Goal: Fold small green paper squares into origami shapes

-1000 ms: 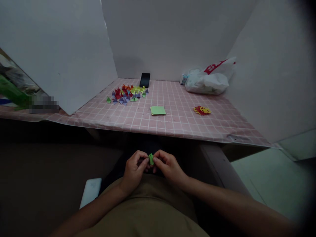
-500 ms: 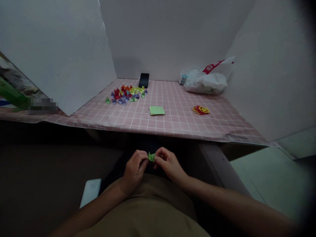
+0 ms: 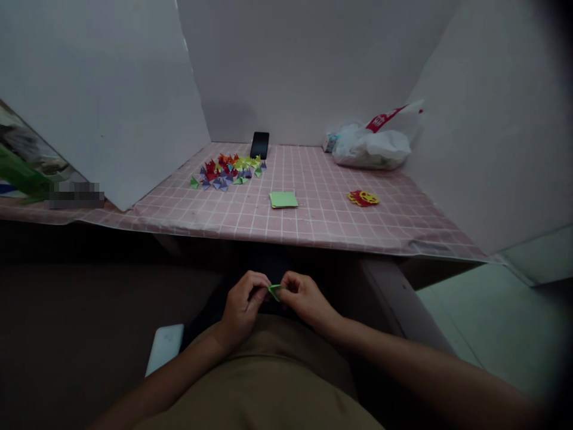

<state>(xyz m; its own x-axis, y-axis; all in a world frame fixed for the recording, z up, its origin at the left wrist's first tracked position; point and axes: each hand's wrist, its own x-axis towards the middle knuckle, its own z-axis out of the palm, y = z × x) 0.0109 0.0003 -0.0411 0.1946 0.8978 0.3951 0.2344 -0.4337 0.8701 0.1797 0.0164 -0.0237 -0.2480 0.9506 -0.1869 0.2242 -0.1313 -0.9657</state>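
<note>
Over my lap, in front of the table edge, I hold a small folded piece of green paper between both hands. My left hand pinches its left side between thumb and fingers. On the other side, my right hand pinches the right end, and its fingertips cover part of the paper. Beyond the hands, a stack of green paper squares lies on the table. A cluster of small folded paper cranes in red, orange, yellow, purple and green sits farther back on the left.
A black phone leans at the back of the pink checked tabletop. Red and yellow cut-out pieces lie to the right, with a white plastic bag behind them. White panels enclose the table. A white device rests left of my lap.
The green paper has turned between my fingers: a point that stood up before no longer shows, and it now looks flatter, with a tip pointing down. Both hands stay in nearly the same place.
</note>
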